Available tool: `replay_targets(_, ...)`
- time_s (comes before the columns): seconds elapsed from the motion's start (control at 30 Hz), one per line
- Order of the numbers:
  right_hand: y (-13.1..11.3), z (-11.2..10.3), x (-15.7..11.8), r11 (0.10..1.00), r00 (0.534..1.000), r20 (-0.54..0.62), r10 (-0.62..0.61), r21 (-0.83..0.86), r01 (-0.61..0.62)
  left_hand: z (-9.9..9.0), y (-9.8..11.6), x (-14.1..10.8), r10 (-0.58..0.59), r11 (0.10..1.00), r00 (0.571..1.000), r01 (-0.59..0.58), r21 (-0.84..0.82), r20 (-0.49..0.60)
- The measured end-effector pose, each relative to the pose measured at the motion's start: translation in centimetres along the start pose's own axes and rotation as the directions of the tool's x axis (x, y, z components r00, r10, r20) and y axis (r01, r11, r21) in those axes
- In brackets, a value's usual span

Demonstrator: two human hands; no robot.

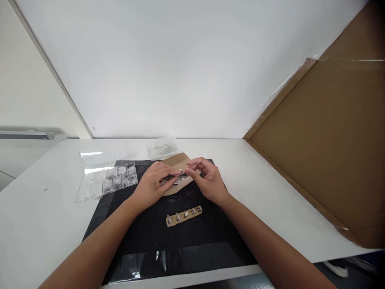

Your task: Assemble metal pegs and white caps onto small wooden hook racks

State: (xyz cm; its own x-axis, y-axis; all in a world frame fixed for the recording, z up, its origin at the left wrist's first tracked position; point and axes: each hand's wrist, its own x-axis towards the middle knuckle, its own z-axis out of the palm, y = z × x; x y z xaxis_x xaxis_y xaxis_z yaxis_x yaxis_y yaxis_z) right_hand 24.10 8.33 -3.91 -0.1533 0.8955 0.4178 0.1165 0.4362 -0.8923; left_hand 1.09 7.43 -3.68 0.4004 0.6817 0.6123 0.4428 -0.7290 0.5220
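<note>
My left hand is closed, thumb and fingers pinched on a thin, dark, tool-like piece whose tip points right. Close by on the right, my right hand pinches something tiny between thumb and index finger, too small to make out. A small white piece shows between the two hands. Beneath them lies a brown paper sheet with small clear and metallic pieces on it. Nearer the front, a tan strip carries several small metal parts with clear or white tabs. It rests on the black mat.
A clear compartment box with small bags lies to the left, its lid open. Behind the paper stands a translucent tray with clear pieces. A large cardboard panel rises at the right, and a white wall stands behind the white table.
</note>
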Motion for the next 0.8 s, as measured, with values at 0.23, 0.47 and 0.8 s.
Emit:
replay_targets(0.23, -0.3, 0.2, 0.1, 0.992, 0.997, -0.001, 0.079, 0.094, -0.079, -0.6, 0.5, 0.2, 0.027, 0.999, 0.998, -0.03, 0.046, 0.061)
replay_targets(0.47, -0.5, 0.1, 0.3, 0.99, 0.994, 0.012, 0.108, 0.094, -0.109, -0.7, 0.9, 0.4, 0.055, 0.997, 0.998, -0.053, 0.057, -0.029)
replay_targets(0.8, -1.6, 0.2, -0.4, 0.979, 0.995, 0.1, 0.026, -0.206, -0.004, -0.3, 0.9, 0.5, -0.002, 0.998, 0.982, -0.012, -0.068, -0.189)
